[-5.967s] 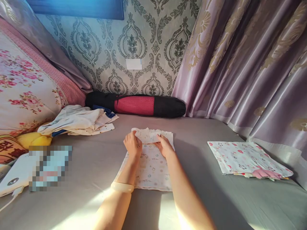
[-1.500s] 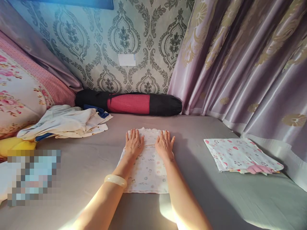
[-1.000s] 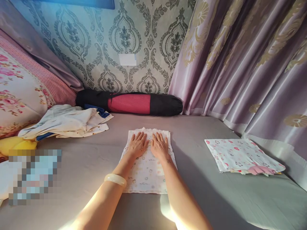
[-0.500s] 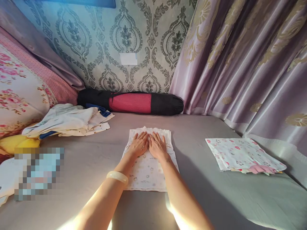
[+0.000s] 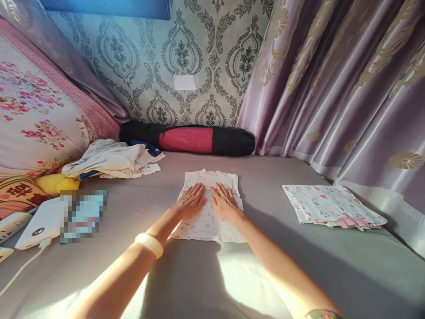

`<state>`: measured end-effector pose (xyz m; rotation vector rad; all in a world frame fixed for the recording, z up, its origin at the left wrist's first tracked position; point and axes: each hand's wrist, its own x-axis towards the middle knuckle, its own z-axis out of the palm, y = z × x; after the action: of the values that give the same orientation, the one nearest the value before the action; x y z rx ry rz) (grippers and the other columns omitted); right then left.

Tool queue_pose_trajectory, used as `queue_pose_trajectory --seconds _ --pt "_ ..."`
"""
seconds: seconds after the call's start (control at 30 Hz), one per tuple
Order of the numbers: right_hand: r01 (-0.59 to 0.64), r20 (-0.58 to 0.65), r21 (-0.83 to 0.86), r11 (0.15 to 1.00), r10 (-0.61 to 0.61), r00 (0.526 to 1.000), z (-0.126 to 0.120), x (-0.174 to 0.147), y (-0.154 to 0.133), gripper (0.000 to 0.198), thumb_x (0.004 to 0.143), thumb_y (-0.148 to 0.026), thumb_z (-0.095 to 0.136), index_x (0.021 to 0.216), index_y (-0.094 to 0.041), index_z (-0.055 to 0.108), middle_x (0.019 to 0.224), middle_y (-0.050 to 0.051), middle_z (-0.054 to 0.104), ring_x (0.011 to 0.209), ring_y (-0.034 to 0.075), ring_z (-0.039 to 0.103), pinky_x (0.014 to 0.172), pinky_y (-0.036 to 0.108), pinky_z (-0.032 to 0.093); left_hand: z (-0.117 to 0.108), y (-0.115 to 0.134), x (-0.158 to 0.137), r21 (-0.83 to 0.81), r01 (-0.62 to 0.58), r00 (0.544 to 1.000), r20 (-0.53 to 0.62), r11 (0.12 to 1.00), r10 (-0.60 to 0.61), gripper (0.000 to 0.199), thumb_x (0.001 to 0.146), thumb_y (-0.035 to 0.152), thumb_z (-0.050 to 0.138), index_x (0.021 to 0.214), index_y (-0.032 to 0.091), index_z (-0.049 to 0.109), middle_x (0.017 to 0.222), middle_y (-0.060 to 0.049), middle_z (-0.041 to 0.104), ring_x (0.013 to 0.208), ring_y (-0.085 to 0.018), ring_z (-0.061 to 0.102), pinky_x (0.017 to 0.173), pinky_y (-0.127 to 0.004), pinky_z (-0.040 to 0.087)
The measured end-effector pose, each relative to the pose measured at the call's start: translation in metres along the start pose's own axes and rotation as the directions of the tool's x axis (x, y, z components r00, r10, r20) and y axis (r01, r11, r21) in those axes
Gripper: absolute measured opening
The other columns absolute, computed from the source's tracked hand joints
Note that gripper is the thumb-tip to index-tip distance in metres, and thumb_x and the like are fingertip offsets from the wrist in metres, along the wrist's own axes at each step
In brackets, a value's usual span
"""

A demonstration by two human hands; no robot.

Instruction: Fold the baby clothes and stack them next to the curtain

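Two hands lie palm down on one white printed cloth, which is spread flat on the grey bed, midway between two other lots of fabric. The left hand presses the left part of the cloth, its fingers straight and only slightly apart; the right hand presses the right part, its fingers fanned wider. A narrow gap separates the two hands. One pale bracelet circles the left wrist.

Well to the right lies one folded bundle with red motifs, a pink edge showing beneath. To the left is one loose heap of pale cloth; how many pieces it holds cannot be told. Behind, one black-and-red roll bag lies along the wall. Near the left edge, one white cable joins one white device.
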<state>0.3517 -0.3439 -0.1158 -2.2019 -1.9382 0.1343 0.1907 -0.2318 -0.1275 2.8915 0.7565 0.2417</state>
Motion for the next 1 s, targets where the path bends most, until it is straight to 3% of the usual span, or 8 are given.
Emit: queue_pose_trajectory --seconds 0.1,0.17,0.3,0.37,0.43,0.73,0.83,1.0 --pt "0.069 0.019 -0.005 0.998 -0.069 0.997 -0.001 -0.025 0.006 0.057 0.101 -0.04 0.02 0.151 -0.016 0.033 0.161 0.011 0.018 0.149 0.025 0.015 0.12 0.048 0.013 -0.012 -0.007 -0.021 -0.103 -0.054 0.998 -0.044 0.993 0.05 0.059 0.1 0.044 0.026 0.146 0.01 0.037 0.152 -0.015 0.04 0.141 -0.024 0.037 0.116 -0.038 0.029" --pt "0.065 0.03 -0.016 0.998 -0.064 0.998 -0.002 -0.036 0.01 0.057 0.102 -0.041 0.019 0.151 -0.017 0.033 0.161 0.01 0.021 0.148 0.025 0.018 0.12 0.047 0.014 -0.019 -0.015 -0.028 -0.135 -0.011 0.991 -0.137 0.991 -0.008 0.052 0.099 0.039 0.027 0.138 0.012 0.047 0.142 -0.014 0.052 0.129 -0.024 0.05 0.108 -0.035 0.039" --pt "-0.048 0.001 -0.064 0.997 0.048 0.999 -0.008 -0.049 0.012 0.057 0.102 -0.04 0.021 0.15 -0.014 0.036 0.158 0.01 0.028 0.146 0.025 0.024 0.12 0.045 0.017 -0.019 -0.034 -0.03 -0.1 0.326 0.898 -0.278 0.94 -0.341 0.041 0.092 0.029 0.034 0.116 0.012 0.063 0.114 -0.017 0.064 0.107 -0.029 0.059 0.093 -0.04 0.046" --pt "-0.115 -0.042 -0.098 0.989 0.111 0.993 -0.01 -0.053 0.01 0.056 0.101 -0.038 0.023 0.148 -0.011 0.039 0.156 0.012 0.033 0.144 0.026 0.028 0.119 0.044 0.02 -0.016 -0.042 -0.028 -0.096 0.467 0.84 -0.263 0.879 -0.475 0.036 0.09 0.031 0.04 0.106 0.013 0.067 0.105 -0.016 0.066 0.103 -0.031 0.059 0.09 -0.04 0.046" --pt "-0.17 -0.084 -0.124 0.978 0.16 0.984 -0.011 -0.057 0.008 0.055 0.101 -0.036 0.025 0.145 -0.009 0.041 0.153 0.014 0.038 0.142 0.027 0.033 0.117 0.045 0.024 -0.015 -0.047 -0.025 -0.115 0.523 0.817 -0.215 0.845 -0.535 0.032 0.087 0.034 0.046 0.099 0.015 0.069 0.1 -0.015 0.067 0.103 -0.031 0.059 0.089 -0.039 0.045" --pt "-0.146 -0.18 -0.192 0.97 0.112 0.977 -0.005 -0.074 0.019 0.047 0.098 -0.027 0.028 0.135 -0.013 0.054 0.143 0.016 0.051 0.132 0.028 0.046 0.107 0.044 0.041 -0.039 -0.041 -0.016 -0.27 0.602 0.784 0.023 0.751 -0.62 0.02 0.08 0.032 0.058 0.074 0.016 0.068 0.077 -0.01 0.069 0.087 -0.026 0.063 0.075 -0.032 0.043" --pt "-0.153 -0.183 -0.172 0.973 0.121 0.976 -0.004 -0.082 0.022 0.046 0.098 -0.026 0.03 0.134 -0.013 0.055 0.143 0.016 0.05 0.131 0.029 0.048 0.106 0.044 0.042 -0.039 -0.037 -0.02 -0.287 0.602 0.771 -0.031 0.745 -0.636 0.017 0.079 0.031 0.057 0.076 0.018 0.066 0.08 -0.008 0.069 0.085 -0.024 0.063 0.068 -0.029 0.042" --pt "-0.195 -0.183 -0.107 0.975 0.174 0.968 -0.017 -0.101 0.024 0.044 0.094 -0.019 0.031 0.128 -0.015 0.059 0.134 0.016 0.056 0.118 0.029 0.057 0.096 0.041 0.046 -0.038 -0.029 -0.029 -0.2 0.558 0.803 -0.116 0.806 -0.585 0.016 0.083 0.03 0.048 0.083 0.02 0.061 0.093 -0.008 0.068 0.088 -0.023 0.062 0.064 -0.028 0.039"
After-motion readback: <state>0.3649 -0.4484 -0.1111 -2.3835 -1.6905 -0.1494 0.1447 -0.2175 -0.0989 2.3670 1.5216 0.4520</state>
